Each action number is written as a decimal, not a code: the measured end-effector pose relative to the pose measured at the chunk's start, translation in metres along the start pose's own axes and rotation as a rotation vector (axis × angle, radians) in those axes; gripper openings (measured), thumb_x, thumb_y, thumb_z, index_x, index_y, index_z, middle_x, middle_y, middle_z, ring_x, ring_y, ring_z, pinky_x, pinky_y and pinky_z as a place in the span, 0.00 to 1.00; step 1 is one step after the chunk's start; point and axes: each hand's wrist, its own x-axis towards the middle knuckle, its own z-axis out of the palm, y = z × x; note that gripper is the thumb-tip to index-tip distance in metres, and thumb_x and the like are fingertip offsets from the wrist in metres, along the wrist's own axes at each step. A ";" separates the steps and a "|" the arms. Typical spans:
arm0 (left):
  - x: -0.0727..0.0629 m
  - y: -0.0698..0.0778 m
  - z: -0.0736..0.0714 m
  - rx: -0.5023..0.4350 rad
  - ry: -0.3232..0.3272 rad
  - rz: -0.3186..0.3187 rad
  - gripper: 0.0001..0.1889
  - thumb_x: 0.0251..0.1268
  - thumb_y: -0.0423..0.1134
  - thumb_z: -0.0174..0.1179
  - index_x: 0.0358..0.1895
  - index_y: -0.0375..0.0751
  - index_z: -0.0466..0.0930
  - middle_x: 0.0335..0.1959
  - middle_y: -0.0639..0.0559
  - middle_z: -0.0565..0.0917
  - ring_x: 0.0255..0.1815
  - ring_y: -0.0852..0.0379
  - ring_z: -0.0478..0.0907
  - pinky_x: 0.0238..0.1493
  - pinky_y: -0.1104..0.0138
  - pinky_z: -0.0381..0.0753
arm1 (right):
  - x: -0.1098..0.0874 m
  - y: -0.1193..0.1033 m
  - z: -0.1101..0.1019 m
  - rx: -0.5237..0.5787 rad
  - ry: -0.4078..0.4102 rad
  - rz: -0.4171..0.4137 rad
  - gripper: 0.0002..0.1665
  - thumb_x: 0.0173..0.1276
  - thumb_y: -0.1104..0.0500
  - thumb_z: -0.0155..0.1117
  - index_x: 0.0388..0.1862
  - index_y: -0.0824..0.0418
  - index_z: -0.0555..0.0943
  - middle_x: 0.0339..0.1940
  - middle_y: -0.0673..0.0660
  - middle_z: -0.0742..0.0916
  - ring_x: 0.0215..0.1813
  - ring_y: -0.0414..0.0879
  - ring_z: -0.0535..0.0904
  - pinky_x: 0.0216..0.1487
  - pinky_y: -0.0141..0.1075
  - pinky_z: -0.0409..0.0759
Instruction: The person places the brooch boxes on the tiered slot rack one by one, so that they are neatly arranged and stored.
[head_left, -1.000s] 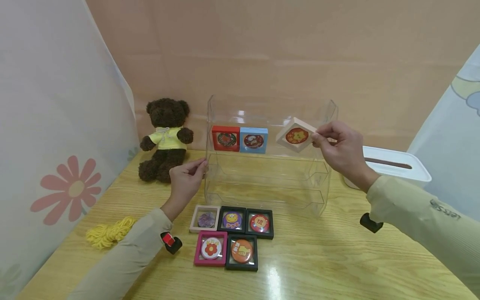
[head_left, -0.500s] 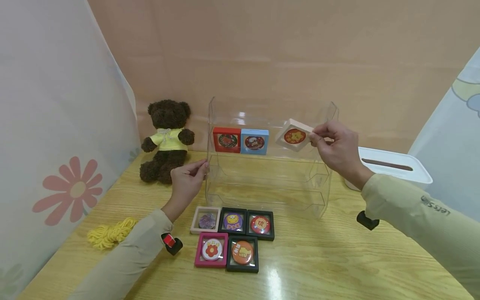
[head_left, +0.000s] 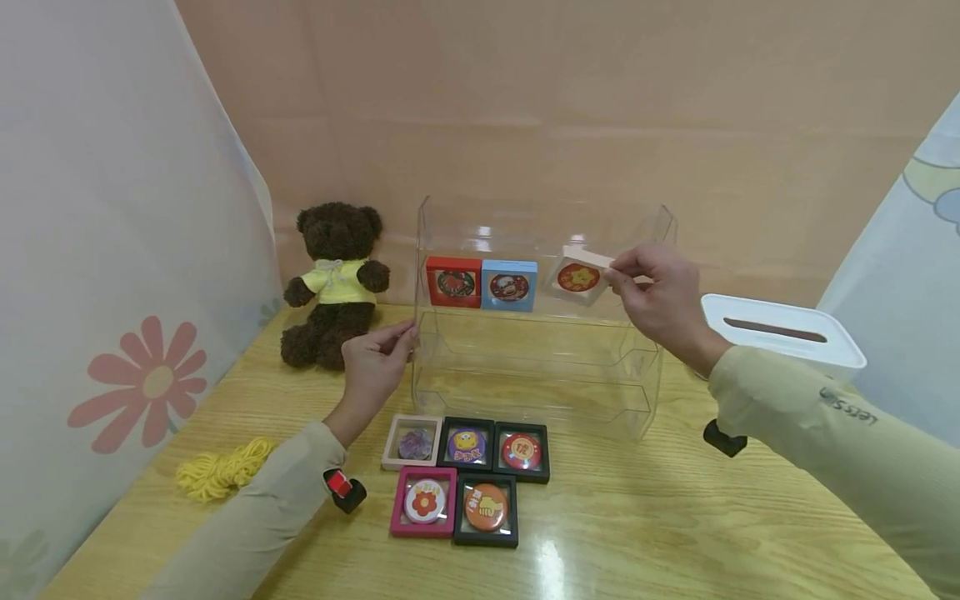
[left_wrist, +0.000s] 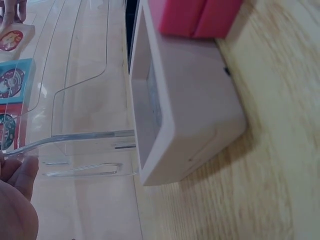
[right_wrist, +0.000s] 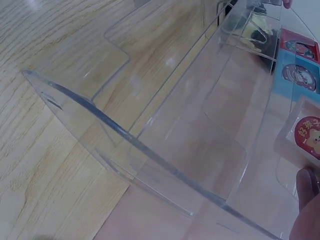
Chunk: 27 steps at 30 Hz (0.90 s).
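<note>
Between thumb and fingers, my right hand (head_left: 660,300) pinches the right side of a pale pink square display frame (head_left: 561,292) holding a red badge with a yellow star. It is tilted, at the top tier of a clear acrylic rack (head_left: 532,383). Left of it on that tier stand a red frame (head_left: 453,282) and a light blue frame (head_left: 510,286), side by side. My left hand (head_left: 375,367) pinches the rack's left side panel. The right wrist view shows the pink frame (right_wrist: 295,137) close beside the blue one (right_wrist: 295,75).
In front of the rack lie several framed pieces: a pale pink one (head_left: 390,454), black ones (head_left: 498,477) and a magenta one (head_left: 397,512). A brown teddy bear (head_left: 333,283) sits back left, yellow cord (head_left: 225,468) front left. A white tissue box (head_left: 787,325) stands right.
My right hand has moved left and slightly down with the pale pink frame, bringing it nearer the blue one and tilting it less. The left hand stays on the rack's side.
</note>
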 end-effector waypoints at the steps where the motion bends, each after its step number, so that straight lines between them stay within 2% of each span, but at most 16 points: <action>1: 0.000 0.000 0.000 0.001 0.001 -0.001 0.08 0.61 0.22 0.59 0.41 0.19 0.82 0.32 0.31 0.83 0.29 0.36 0.82 0.27 0.63 0.84 | 0.000 0.000 0.001 -0.007 -0.007 0.001 0.05 0.57 0.74 0.68 0.27 0.67 0.81 0.29 0.57 0.84 0.32 0.36 0.81 0.33 0.19 0.78; 6: -0.001 -0.001 0.000 -0.006 0.000 -0.002 0.08 0.61 0.21 0.59 0.42 0.19 0.81 0.32 0.31 0.83 0.30 0.36 0.82 0.28 0.64 0.84 | 0.000 -0.003 0.004 -0.022 -0.036 0.003 0.04 0.58 0.72 0.68 0.28 0.68 0.81 0.29 0.59 0.85 0.32 0.49 0.83 0.33 0.16 0.76; 14: -0.001 0.000 0.000 -0.019 -0.011 -0.014 0.08 0.61 0.21 0.59 0.42 0.18 0.81 0.33 0.30 0.83 0.31 0.37 0.83 0.28 0.67 0.83 | 0.000 -0.005 0.007 -0.052 -0.068 0.012 0.03 0.60 0.71 0.68 0.28 0.68 0.81 0.30 0.59 0.84 0.32 0.49 0.83 0.32 0.14 0.73; 21: -0.001 0.002 0.000 -0.003 -0.005 0.006 0.08 0.60 0.21 0.60 0.41 0.18 0.81 0.32 0.30 0.83 0.27 0.35 0.82 0.25 0.74 0.82 | 0.001 -0.006 0.009 -0.078 -0.085 0.009 0.02 0.60 0.71 0.68 0.30 0.67 0.82 0.30 0.58 0.85 0.32 0.49 0.83 0.32 0.13 0.72; 27: -0.001 0.003 -0.001 0.004 -0.005 0.012 0.08 0.59 0.21 0.61 0.41 0.18 0.81 0.31 0.31 0.83 0.27 0.36 0.82 0.25 0.75 0.81 | 0.001 -0.007 0.010 -0.088 -0.107 0.022 0.02 0.60 0.70 0.67 0.31 0.68 0.82 0.31 0.58 0.85 0.33 0.49 0.83 0.32 0.13 0.71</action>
